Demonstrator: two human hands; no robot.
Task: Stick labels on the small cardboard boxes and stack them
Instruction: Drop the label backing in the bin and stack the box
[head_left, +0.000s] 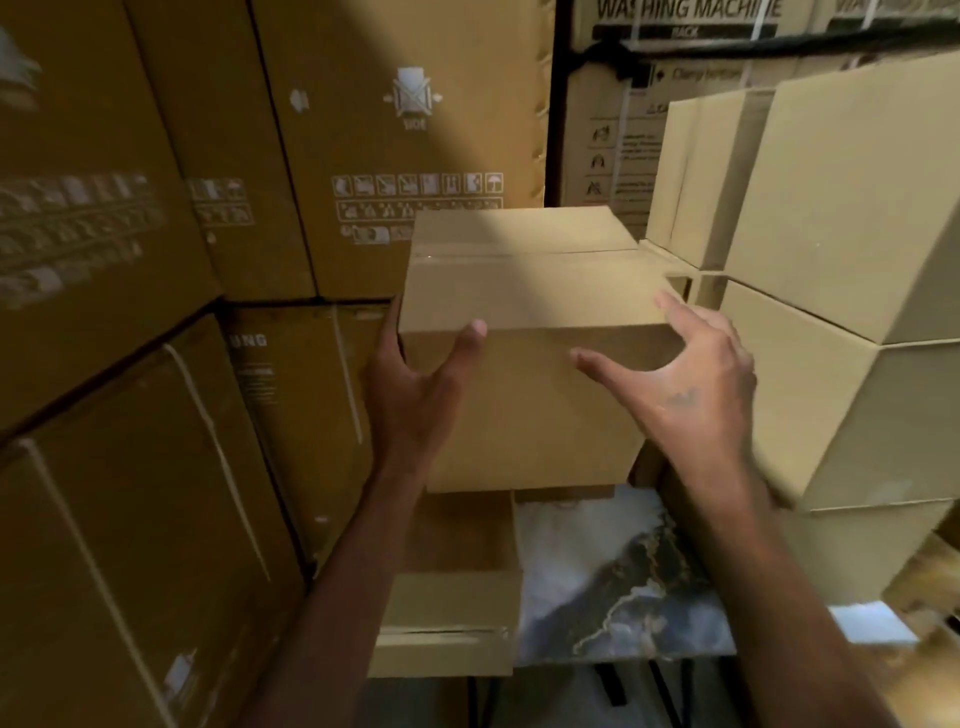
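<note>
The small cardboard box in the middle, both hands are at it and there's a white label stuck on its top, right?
Not quite. In the head view the left hand and right hand are at the small cardboard box, but its top shows only a taped seam, no label.

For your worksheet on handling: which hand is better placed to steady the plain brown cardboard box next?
Left hand: it grips the plain brown cardboard box at its corner; the right hand hovers open.

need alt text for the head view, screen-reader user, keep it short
A person's left hand grips the left side of a small taped box, thumb on its top edge, while the right hand hovers spread-fingered at its right side. Similar boxes are stacked to the right, large printed cartons to the left.
</note>
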